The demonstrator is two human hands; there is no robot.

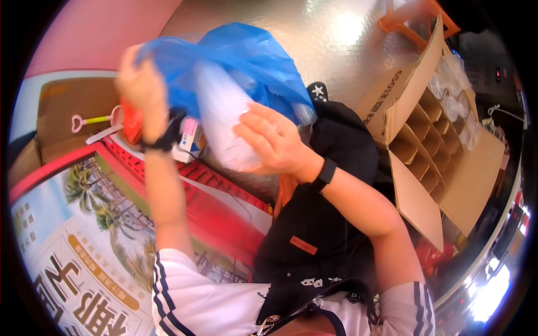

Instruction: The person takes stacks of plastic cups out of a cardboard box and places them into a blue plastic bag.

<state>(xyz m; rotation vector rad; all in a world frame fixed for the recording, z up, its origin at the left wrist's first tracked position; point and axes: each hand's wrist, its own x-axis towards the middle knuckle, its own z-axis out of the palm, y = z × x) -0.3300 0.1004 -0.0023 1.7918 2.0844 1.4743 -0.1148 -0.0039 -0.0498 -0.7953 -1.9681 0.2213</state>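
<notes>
A thin blue plastic bag [246,47] spreads out in front of me, its mouth gathered at the left. My left hand [143,81], smeared by motion, is closed on that edge and raised. In my right hand [274,140] I grip the lower end of a long, tapering bundle [221,117] in white plastic. The bundle's upper end reaches into the folds of the blue bag, so its tip is partly covered. What is inside the white plastic I cannot make out.
On the right stands an open cardboard box [414,134] with dividers and clear plastic pieces. A red crate [224,193] lies below my hands, with a small white box [190,137] nearby. An orange stool [412,25] is at the back, and a printed board [89,235] at lower left.
</notes>
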